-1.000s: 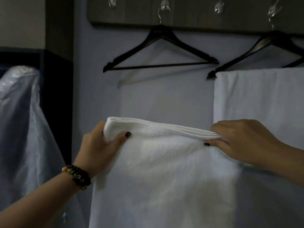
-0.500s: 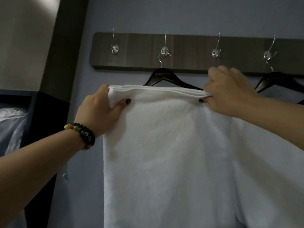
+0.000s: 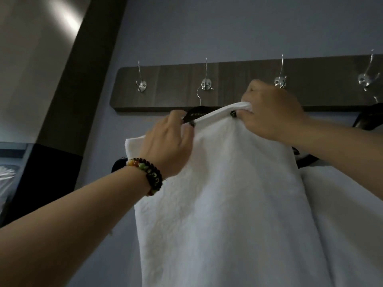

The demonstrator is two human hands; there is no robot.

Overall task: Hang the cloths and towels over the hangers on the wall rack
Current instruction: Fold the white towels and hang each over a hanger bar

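Near the middle of the frame, a white towel [image 3: 228, 193] hangs down from two hands and covers most of a black hanger [image 3: 195, 116]. Only the neck of this hanger, its wire hook and two dark ends at the sides of the towel are visible. The hanger hangs from the second metal hook [image 3: 206, 84] of the wooden wall rack [image 3: 238, 79] in the upper part of the frame.

The right hand [image 3: 271, 112] is closed on the upper right corner of the folded edge, with the thumb under and the fingers over it, and it holds this corner high, just in front of the rack. The left hand [image 3: 167, 146], with a bead bracelet [image 3: 148, 172] on the wrist, pinches the same edge lower and more to the left, close to the neck of the hanger. So the edge is slanted, I think because the towel must go over one arm of the hanger first. Whether the towel already lies on the hanger I cannot tell.

At the right edge of the frame a second white towel [image 3: 342, 214] is already hanging from another dark hanger [image 3: 369, 119]. The step in hand seems to be the draping, not yet finished.
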